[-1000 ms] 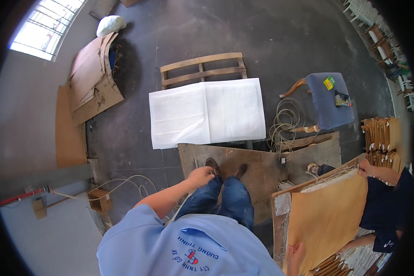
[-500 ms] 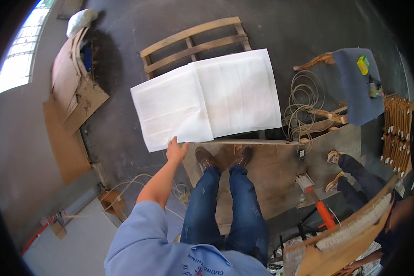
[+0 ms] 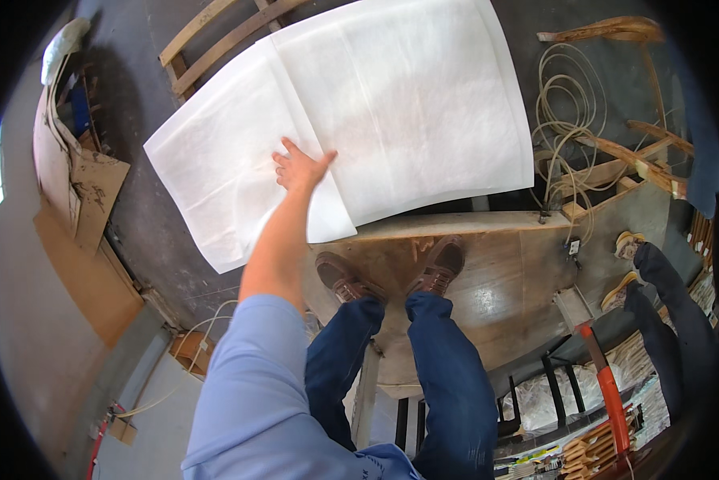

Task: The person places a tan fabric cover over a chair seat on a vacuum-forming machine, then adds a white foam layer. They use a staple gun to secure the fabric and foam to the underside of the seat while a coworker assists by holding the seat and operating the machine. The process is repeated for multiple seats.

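My left hand [image 3: 299, 168] lies palm down with spread fingers over a white sheet [image 3: 207, 164], close to where it overlaps a second, larger white sheet [image 3: 439, 104]. Both look like thin foam or paper and have soft creases. They cover most of a slatted wooden frame [image 3: 235, 52], whose bare slats show beyond their far edge. Nothing is gripped in the left hand; whether it presses on the sheet or hovers just above, I cannot tell. My right hand is out of the picture.
I stand on a plywood board [image 3: 487, 280]. A coiled pale hose [image 3: 571, 104] lies right of the sheets, beside wooden chair parts [image 3: 607, 152]. Another person's legs [image 3: 655, 312] and an orange-red bar [image 3: 610, 396] are at the right. Cardboard [image 3: 83, 280] leans at the left.
My left hand has moved from the sheet's near edge up onto its surface by the overlap. The view has shifted closer, so the sheets look larger. The other person's upper body has left the picture.
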`<move>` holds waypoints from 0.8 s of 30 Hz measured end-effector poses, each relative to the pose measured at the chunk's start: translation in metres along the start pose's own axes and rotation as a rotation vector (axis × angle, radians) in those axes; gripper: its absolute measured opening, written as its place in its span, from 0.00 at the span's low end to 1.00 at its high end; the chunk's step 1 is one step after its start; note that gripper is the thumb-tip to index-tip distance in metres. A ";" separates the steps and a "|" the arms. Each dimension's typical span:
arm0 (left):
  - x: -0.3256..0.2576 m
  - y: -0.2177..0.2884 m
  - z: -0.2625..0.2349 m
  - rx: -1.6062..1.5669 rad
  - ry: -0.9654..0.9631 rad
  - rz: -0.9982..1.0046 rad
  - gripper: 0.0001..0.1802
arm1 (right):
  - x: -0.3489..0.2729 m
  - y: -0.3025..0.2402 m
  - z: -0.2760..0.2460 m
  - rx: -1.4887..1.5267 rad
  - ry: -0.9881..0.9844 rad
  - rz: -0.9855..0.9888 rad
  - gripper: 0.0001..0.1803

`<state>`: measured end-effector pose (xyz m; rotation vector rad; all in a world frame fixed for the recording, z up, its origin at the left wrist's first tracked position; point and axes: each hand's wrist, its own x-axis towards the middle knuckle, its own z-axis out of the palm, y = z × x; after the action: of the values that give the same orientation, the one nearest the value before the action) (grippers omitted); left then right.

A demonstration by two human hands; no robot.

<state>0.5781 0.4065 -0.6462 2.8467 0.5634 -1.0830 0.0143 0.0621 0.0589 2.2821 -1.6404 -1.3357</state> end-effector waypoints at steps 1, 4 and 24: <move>-0.008 0.005 0.019 0.066 0.032 0.005 0.71 | -0.011 -0.004 -0.002 -0.011 0.021 0.016 0.13; -0.005 -0.035 0.022 0.159 0.127 -0.063 0.58 | 0.033 -0.001 0.010 -0.007 -0.037 -0.047 0.13; -0.001 -0.033 0.049 0.186 0.145 -0.142 0.67 | 0.033 -0.013 0.007 -0.072 0.024 -0.055 0.14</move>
<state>0.5349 0.4287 -0.6797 3.1077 0.7203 -1.0027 0.0223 0.0449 0.0285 2.3083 -1.5077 -1.3489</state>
